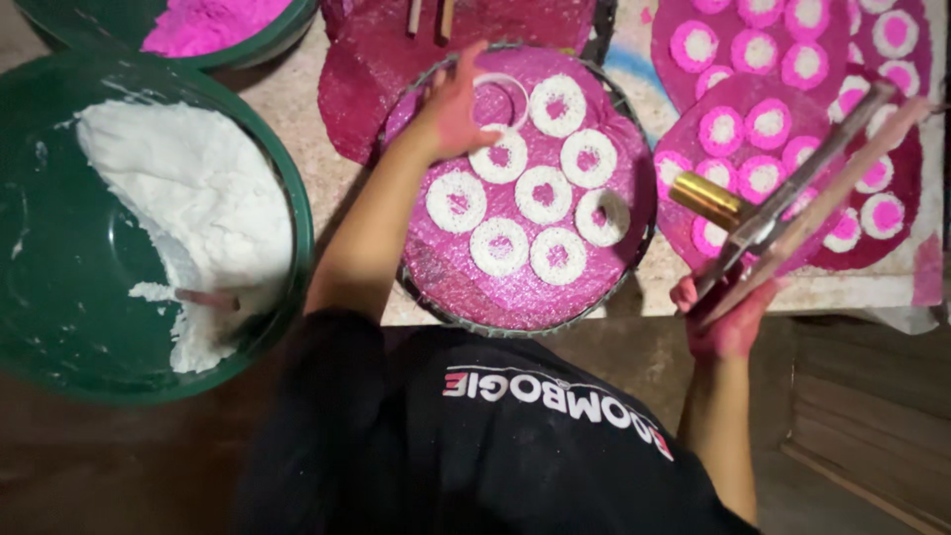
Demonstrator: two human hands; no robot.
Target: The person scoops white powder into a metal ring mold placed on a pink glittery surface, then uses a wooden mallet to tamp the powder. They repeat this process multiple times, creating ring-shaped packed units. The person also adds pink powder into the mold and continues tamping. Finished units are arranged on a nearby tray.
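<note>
Left hand (458,107): our fingers pinched thin white ring mould (500,99) on pink powder-coated round tray (436,267) | light, flimsy; grip rim | right hand (721,315): fingers clamped on flat metal scraper tools (792,203)

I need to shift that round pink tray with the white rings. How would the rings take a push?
The white rings look like loose powder, so a nudge would probably crumble or smear them. They lie flat on the round tray, so rolling seems unlikely. The left hand rests at a thin ring mould, which likely shapes them.
</note>
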